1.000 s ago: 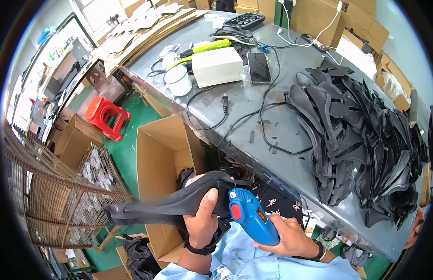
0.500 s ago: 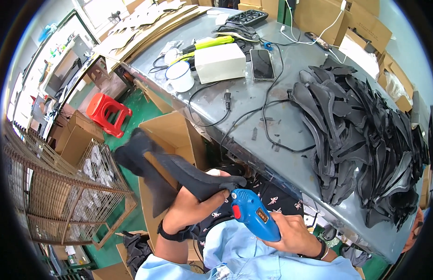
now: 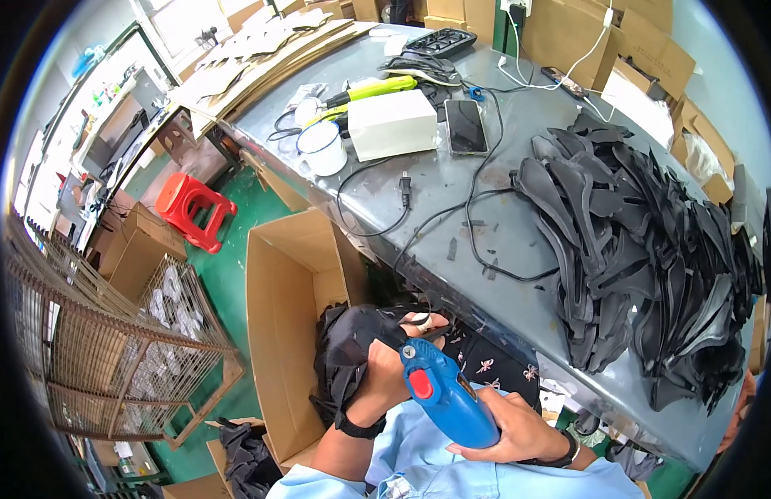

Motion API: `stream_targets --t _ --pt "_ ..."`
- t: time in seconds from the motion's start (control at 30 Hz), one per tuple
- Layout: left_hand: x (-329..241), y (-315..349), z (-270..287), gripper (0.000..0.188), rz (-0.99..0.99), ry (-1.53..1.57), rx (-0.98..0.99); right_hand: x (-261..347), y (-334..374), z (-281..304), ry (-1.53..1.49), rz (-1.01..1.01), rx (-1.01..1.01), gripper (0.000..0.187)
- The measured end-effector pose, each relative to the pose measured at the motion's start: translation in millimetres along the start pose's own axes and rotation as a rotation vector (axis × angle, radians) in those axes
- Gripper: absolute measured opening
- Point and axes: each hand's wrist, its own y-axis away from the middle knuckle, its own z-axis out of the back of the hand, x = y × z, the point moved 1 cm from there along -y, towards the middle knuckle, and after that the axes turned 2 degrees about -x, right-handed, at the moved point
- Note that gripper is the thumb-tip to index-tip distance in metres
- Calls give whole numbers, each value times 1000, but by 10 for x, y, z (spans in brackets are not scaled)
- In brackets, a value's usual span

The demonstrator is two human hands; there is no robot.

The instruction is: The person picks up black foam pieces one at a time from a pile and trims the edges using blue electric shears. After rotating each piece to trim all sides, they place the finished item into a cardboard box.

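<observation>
My left hand [image 3: 387, 376], a dark band at its wrist, is closed on a limp black piece of molded padding [image 3: 360, 331], with a light wrap on one fingertip. The piece is smeared by motion and hangs over the cardboard box [image 3: 287, 333], where more black material shows below it. My right hand [image 3: 512, 428] grips a blue handheld electric cutter [image 3: 454, 406] with a red button. Its rounded head lies right beside my left fingers. Whether the head touches the piece is hidden.
To the right, a big heap of black shaped pieces [image 3: 627, 249] covers the grey table [image 3: 435, 187]. A phone [image 3: 466, 127], white box [image 3: 392, 125], enamel mug [image 3: 322, 148] and black cables lie on it. A red stool [image 3: 194, 212] and wire rack [image 3: 111, 341] stand left.
My left hand has turned and come down, swinging the black piece from out over the floor to low beside my lap. The blue cutter has tilted more upright, close to its former place.
</observation>
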Motion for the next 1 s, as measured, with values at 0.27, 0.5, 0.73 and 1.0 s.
stream_targets --t 0.27,0.5,0.73,1.0 --pt "270 204 -70 32 47 201 215 106 -29 47 15 119 -80 69" --pt "-164 335 68 61 550 939 416 -159 -202 16 250 241 -420 60" --pt "-97 -138 -50 41 39 1198 -643 -36 -92 -131 101 217 -154 58" --pt "-142 23 256 30 164 979 -491 -142 35 -22 290 23 -196 68"
